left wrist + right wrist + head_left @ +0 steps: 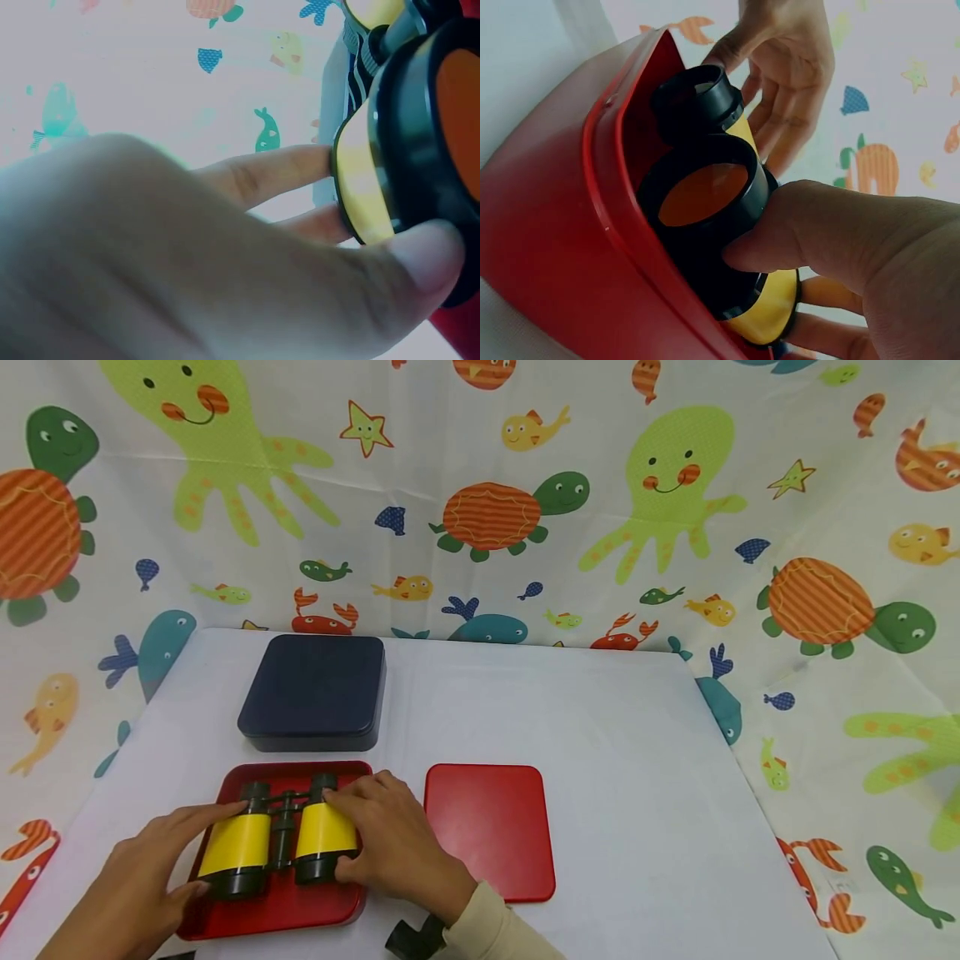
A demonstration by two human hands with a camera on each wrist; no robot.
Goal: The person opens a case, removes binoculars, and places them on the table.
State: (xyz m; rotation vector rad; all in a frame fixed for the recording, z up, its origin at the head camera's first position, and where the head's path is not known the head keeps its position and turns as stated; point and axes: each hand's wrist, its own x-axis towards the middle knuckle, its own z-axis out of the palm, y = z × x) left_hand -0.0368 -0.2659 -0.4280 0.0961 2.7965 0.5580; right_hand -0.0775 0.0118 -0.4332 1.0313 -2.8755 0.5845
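Yellow and black binoculars [326, 831] lie in a red tin [300, 910] at the left front of the table. The left hand [142, 868] grips the left barrel from its outer side, thumb on the black front end. From the other side, the right hand [397, 835] holds the right barrel, its thumb near the black rim. Orange lenses [705, 195] show in the right wrist view, with the tin's wall beside them. The left wrist view shows the left thumb [427, 255] against the black ring and fingers behind the yellow band.
A flat red lid [489, 835] lies to the right of the tin. Behind it stands a dark navy box [315, 689]. The white table [637, 793] backs onto a curtain [555, 593] printed with sea animals. A black object [412, 939] shows by the right wrist.
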